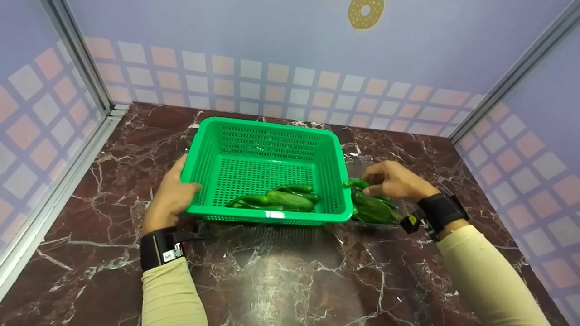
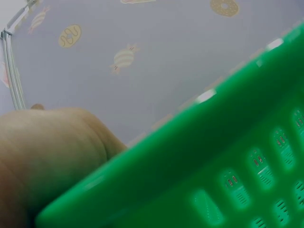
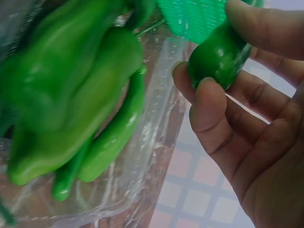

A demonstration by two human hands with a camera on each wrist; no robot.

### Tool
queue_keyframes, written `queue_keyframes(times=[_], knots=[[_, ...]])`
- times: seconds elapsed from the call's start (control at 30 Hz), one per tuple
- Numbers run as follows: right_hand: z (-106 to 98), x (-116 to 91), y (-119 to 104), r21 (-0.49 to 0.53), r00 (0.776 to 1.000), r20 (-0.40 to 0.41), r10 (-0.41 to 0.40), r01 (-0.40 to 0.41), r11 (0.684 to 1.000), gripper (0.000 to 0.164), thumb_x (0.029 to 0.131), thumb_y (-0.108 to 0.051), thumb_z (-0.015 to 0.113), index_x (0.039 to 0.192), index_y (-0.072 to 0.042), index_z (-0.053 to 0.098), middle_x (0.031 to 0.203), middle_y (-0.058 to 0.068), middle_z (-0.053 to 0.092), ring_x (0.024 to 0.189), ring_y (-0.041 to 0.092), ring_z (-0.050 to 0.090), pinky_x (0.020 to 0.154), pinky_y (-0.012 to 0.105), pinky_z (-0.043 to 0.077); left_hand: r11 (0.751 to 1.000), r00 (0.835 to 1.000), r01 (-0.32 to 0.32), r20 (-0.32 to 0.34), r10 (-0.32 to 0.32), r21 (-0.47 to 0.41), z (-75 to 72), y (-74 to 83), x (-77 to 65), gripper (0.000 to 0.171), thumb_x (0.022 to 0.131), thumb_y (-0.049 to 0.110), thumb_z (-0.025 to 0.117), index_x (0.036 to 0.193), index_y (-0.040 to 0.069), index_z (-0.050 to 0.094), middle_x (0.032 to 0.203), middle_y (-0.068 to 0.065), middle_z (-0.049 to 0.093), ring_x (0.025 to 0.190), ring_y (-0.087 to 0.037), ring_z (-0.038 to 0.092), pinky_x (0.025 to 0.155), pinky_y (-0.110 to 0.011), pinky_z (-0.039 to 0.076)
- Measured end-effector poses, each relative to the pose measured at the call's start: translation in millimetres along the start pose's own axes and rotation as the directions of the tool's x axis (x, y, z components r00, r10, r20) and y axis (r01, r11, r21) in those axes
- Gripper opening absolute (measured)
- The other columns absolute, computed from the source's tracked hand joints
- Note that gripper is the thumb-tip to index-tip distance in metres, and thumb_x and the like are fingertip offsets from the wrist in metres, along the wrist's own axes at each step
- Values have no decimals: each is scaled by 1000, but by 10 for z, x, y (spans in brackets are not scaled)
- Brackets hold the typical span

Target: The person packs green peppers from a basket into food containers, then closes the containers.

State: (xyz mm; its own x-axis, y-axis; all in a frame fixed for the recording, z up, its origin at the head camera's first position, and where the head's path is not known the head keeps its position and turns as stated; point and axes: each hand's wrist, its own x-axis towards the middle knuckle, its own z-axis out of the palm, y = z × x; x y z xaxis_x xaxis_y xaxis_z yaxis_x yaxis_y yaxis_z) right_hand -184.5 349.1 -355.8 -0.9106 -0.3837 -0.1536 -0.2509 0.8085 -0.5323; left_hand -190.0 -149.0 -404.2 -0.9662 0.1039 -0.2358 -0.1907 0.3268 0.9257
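Right of centre in the head view, your right hand [image 1: 394, 181] pinches one pepper [image 3: 218, 57]; your left hand [image 1: 174, 192] grips the green basket [image 1: 272, 124] at its left side. You seem partway: several peppers [image 1: 290, 200] lie low in the basket, more peppers [image 1: 374, 211] are left in the clear tray [image 3: 154, 123]. Your held pepper's long axis slants, blunt end lower left, in the right wrist view.

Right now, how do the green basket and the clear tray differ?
Look: the green basket is opaque and slotted; the clear tray is see-through.
Place: the basket sits to the person's left of the tray.
Handling: the left hand grips the basket; no hand visibly grips the tray.
Shared: both hold green peppers.
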Motion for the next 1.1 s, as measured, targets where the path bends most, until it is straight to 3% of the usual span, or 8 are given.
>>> queue_keyframes(times=[0.13, 0.27, 0.5, 0.77, 1.1], knots=[[-1, -108, 80, 5, 1000, -6, -22, 22, 1000, 9, 87, -8, 79, 94, -12, 75, 74, 0, 60, 65, 12, 51, 61, 25, 47, 1000, 1000, -1, -3, 1, 12, -14, 6, 4, 95, 93, 0, 51, 170, 28, 3, 162, -27, 33, 113, -32, 52, 83, -34, 50], [-30, -211, 175, -6, 999, -9, -53, 53, 999, 13, 83, -5, 81, 91, -14, 74, 73, -2, 53, 65, 13, 47, 61, 24, 42, 1000, 1000, 1, -3, -1, 15, -39, 4, 8, 94, 94, 0, 51, 170, 28, 2, 162, -27, 32, 113, -32, 51, 83, -34, 49], [-63, -349, 248, -62, 999, 27, -30, 31, 998, 20, 79, -16, 88, 96, -19, 79, 76, -3, 65, 68, 12, 55, 66, 25, 49, 1000, 1000, 4, -8, -4, 7, -58, -8, 13, 95, 94, -1, 51, 170, 30, 2, 161, -27, 34, 108, -30, 53, 79, -33, 53], [15, -401, 223, -87, 993, 118, 20, -9, 996, 19, 79, -21, 88, 95, -17, 78, 78, 0, 68, 67, 12, 58, 62, 26, 52, 999, 1000, 27, -10, -28, -34, -49, -13, 3, 96, 93, -2, 51, 170, 31, 2, 159, -27, 35, 106, -30, 55, 79, -34, 56], [170, -377, 173, -110, 993, 112, 39, -26, 994, 29, 77, -21, 90, 104, -15, 79, 81, -1, 69, 72, 14, 59, 67, 28, 53, 1000, 1000, 15, -13, -16, -14, 2, 9, 4, 96, 93, -2, 52, 169, 33, 6, 158, -26, 36, 104, -30, 55, 78, -32, 54]])
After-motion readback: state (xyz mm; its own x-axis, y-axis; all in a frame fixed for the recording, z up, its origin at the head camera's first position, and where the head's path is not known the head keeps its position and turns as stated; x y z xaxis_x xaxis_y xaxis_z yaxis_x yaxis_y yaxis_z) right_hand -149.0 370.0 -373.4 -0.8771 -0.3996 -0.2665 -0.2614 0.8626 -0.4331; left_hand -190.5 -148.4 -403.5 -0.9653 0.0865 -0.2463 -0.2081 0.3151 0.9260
